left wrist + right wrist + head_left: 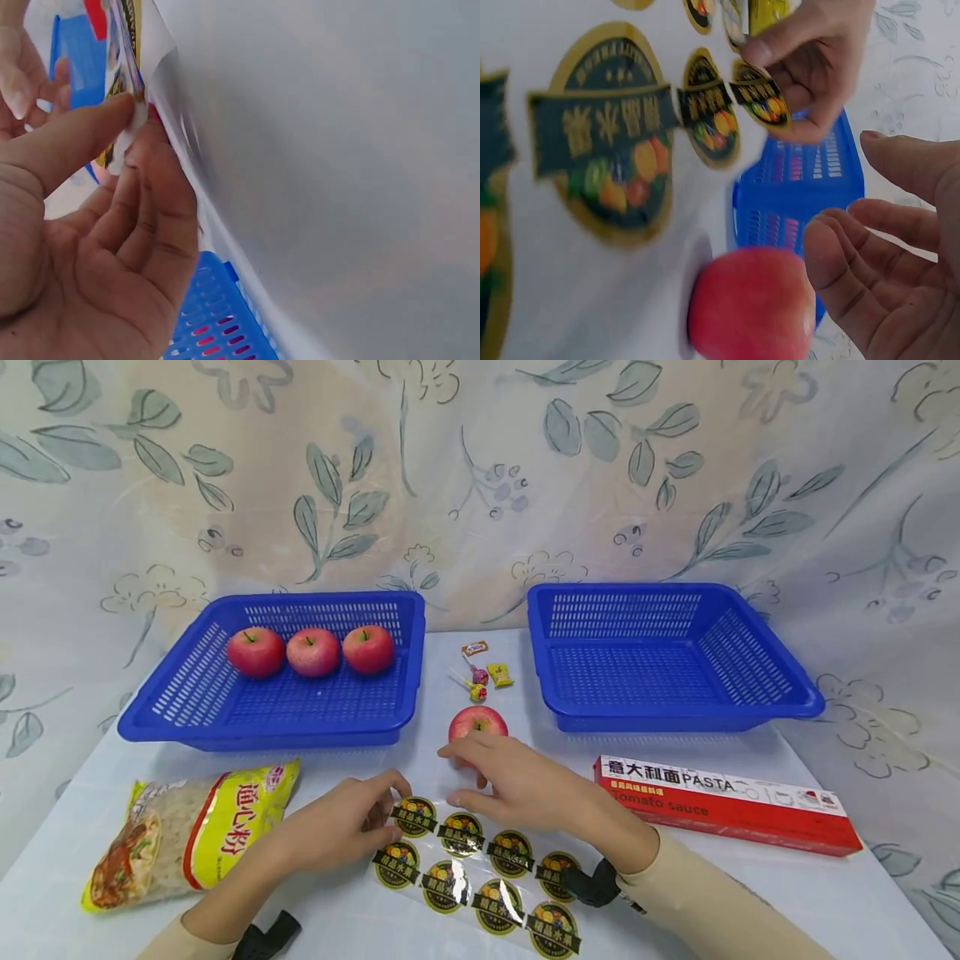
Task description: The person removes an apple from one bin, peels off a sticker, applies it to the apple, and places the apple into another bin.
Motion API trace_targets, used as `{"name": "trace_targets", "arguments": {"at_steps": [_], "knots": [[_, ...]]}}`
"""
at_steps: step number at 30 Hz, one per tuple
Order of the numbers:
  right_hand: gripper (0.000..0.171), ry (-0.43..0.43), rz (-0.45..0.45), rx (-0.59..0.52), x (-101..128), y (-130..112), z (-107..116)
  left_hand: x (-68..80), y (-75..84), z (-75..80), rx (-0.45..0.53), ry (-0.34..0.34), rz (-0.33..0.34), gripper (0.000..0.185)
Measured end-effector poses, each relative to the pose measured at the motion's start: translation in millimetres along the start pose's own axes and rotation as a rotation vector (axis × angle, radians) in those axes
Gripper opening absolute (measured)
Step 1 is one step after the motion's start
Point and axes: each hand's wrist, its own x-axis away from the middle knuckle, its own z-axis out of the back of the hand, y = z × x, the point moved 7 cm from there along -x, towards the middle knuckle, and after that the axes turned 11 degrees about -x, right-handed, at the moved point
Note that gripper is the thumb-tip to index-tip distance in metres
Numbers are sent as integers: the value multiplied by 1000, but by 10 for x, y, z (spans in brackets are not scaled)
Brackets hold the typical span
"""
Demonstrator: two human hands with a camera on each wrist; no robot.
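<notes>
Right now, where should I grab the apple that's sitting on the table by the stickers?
Take the loose apple round its widest part, coming down from above with fingers on its left and right sides. It stands upright, stem up, and its round, smooth skin gives no handle. The right hand covers its near side, and the lollipops lie just behind it, so the top is probably the freest way in.

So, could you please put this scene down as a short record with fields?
left hand: pinches the corner of the sticker sheet
right hand: fingers relaxed, by the loose apple, above the sheet
left basket: three apples in a row
right basket: nothing in it
between baskets: sweets
table, left: noodle bag
table, right: pasta box
</notes>
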Motion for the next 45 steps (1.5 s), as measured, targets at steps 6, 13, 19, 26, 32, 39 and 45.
{"name": "trace_targets", "arguments": {"at_steps": [6, 13, 19, 26, 32, 39, 45], "knots": [[38, -69, 25, -39, -154, -47, -162, 49, 15, 56, 76, 51, 9, 40], [27, -89, 36, -41, -278, -28, -300, 104, -2, 33, 188, 51, 14, 39], [13, -94, 48, -67, -327, -2, -361, 131, -1, 24, 192, 62, 29, 41], [6, -89, 90, -96, -338, -1, -389, 169, -27, 10, 185, 51, 38, 39], [5, -57, 39, -163, -262, 39, -283, 193, -45, 5, 74, 20, 78, 43], [4, 9, 68, -123, -135, 84, -109, 85, 74, 85, -37, 152, 137, 38], [4, 54, 94, -124, -60, 117, 22, -146, 248, 169, 83, 295, 31, 13]]}}
